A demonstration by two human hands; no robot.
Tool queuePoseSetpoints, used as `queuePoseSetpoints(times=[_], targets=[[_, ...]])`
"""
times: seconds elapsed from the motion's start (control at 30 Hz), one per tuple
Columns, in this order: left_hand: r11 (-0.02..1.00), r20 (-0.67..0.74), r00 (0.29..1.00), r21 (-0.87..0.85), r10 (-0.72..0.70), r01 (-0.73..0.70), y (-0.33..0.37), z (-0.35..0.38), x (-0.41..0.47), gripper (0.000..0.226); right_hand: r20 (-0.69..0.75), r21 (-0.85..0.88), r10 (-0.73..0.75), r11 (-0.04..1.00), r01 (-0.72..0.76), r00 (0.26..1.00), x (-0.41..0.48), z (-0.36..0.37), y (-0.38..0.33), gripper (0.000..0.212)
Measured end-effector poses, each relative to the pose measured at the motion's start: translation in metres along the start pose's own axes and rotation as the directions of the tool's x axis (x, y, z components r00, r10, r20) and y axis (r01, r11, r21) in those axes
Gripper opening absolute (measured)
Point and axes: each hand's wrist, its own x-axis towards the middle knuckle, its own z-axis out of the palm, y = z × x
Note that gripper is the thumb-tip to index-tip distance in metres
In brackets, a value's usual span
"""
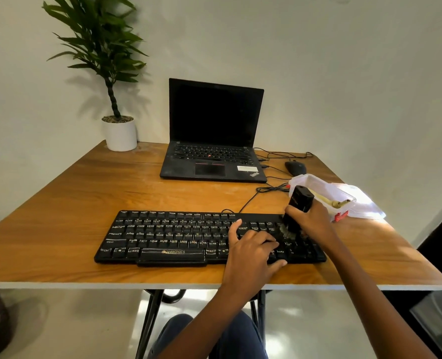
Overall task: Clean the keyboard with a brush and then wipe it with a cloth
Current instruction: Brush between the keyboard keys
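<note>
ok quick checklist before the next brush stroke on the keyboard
1. Brush gripped by the right hand: ok.
2. Bristles down on the right-end keys of the keyboard: ok.
3. Left hand laid on the keys, steadying: ok.
4. Left and middle keys brushed: cannot tell.
5. Cloth ready: cannot tell; the white sheet beside the plastic box may be it.
</note>
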Motion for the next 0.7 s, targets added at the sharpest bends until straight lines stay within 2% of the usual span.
queuePoseSetpoints(times=[0.03, 0.17, 0.3, 0.4, 0.53, 0.63, 0.7], targets=[[1.0, 0.002, 1.0, 0.0, 0.001, -0.001, 0.0, 0.0, 0.0, 0.037, -0.026, -0.006, -0.026, 1.0, 0.026, 0.999, -0.002, 0.001, -0.001, 0.016], [1.0, -0.006, 1.0, 0.001, 0.002, -0.002, 0.001, -0.001, -0.001, 0.041, 0.054, 0.015, -0.032, 0.999, 0.031, 0.998, -0.009, 0.005, 0.0, 0.012], [1.0, -0.003, 1.0, 0.007, 0.005, -0.005, 0.002, -0.002, 0.0, 0.039, -0.034, -0.013, -0.052, 0.999, 0.052, 0.998, -0.006, -0.001, 0.004, 0.019], [1.0, -0.01, 1.0, 0.001, 0.003, -0.003, 0.002, -0.003, 0.0, 0.039, 0.064, 0.011, -0.071, 0.997, 0.071, 0.995, -0.009, 0.001, 0.003, 0.017], [1.0, -0.009, 1.0, -0.004, 0.008, -0.008, 0.002, -0.001, -0.001, 0.043, -0.052, 0.035, -0.075, 0.996, 0.077, 0.996, -0.007, -0.001, 0.007, 0.016], [1.0, -0.002, 1.0, 0.005, 0.003, -0.003, 0.002, -0.002, -0.001, 0.044, 0.074, 0.083, -0.046, 0.996, 0.04, 0.996, -0.011, -0.001, 0.007, 0.016], [1.0, 0.003, 1.0, 0.005, 0.003, -0.003, 0.002, -0.002, -0.001, 0.044, 0.058, 0.06, -0.032, 0.998, 0.028, 0.998, -0.01, -0.003, 0.008, 0.019]])
